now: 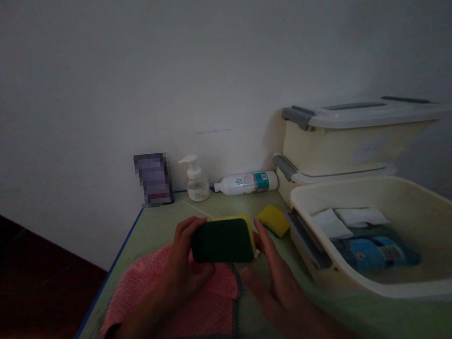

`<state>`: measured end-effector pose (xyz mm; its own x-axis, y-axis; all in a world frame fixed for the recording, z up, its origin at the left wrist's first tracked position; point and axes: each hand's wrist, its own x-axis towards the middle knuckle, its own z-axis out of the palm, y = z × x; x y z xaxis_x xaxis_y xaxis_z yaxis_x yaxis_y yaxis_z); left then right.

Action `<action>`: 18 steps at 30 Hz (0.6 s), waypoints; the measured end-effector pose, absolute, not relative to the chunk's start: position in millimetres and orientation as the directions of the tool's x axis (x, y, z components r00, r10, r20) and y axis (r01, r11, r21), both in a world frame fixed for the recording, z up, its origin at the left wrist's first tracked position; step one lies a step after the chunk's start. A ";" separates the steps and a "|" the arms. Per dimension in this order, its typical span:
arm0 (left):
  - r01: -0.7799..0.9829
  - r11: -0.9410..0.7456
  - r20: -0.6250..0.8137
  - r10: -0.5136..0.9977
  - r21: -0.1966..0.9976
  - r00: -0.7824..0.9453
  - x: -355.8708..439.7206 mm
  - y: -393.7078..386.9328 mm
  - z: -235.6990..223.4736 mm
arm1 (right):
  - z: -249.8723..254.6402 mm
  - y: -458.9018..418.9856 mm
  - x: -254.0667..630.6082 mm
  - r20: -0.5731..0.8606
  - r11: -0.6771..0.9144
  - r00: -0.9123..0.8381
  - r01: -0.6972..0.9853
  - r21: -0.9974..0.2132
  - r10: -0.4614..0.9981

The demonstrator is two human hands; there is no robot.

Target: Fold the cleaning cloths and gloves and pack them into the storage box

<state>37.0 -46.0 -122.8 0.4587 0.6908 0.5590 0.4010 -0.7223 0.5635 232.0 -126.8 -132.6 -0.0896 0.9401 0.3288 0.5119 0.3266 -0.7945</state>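
Note:
A two-sided scrub sponge, dark green on the face toward me and yellow behind, is held upright above the table. My left hand grips its left end, with the fingers over the top corner and the thumb below. Beside the right end is my right hand, its thumb and fingers spread apart; whether a fingertip touches the sponge I cannot tell. Under the left hand lies a pink cloth with a dark stitched edge. A second yellow sponge rests on the table beyond my right hand.
A pump bottle stands against the wall, with a blurred-out upright panel to its left. One white bottle lies on its side. At right, an open bin holds blue and white packets, before stacked lidded boxes.

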 end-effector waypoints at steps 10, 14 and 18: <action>0.278 -0.782 0.519 0.590 0.558 0.618 32.6 -58.6 -120.3 | -128.5 -122.8 229.3 0.446 0.423 -0.079 0.494 -0.759 0.892; 0.271 -0.781 0.526 0.591 0.563 0.611 33.0 -57.1 -121.1 | -131.7 -121.5 229.5 0.393 0.386 -0.071 0.407 -0.828 0.917; 0.278 -0.777 0.526 0.598 0.565 0.604 33.6 -57.2 -119.4 | -135.7 -119.8 231.3 0.345 0.346 -0.063 0.335 -0.876 0.936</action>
